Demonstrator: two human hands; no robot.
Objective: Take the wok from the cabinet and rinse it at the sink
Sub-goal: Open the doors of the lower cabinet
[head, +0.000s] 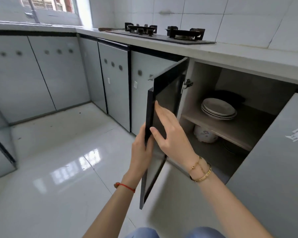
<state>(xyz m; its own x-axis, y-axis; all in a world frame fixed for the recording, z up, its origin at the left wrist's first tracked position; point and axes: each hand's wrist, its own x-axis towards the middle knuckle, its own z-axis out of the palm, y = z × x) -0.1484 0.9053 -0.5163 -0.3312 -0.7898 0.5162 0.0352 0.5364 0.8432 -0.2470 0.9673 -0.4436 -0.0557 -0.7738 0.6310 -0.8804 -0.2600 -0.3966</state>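
Note:
The cabinet door (169, 93) under the stove stands swung open, dark on its inner face. My left hand (141, 148) grips the door's free edge from the outside, fingers wrapped round it. My right hand (169, 131) lies with straight fingers flat on the door's inner face. Inside the cabinet, a dark wok (230, 97) sits at the back of the upper shelf (244, 127), mostly hidden behind a stack of pale plates (218, 109).
A white patterned pot (205, 134) stands on the lower level under the shelf. A two-burner gas stove (163, 33) sits on the counter above. A closed grey door (273, 160) flanks the opening on the right. The tap (33, 14) stands far left by the window.

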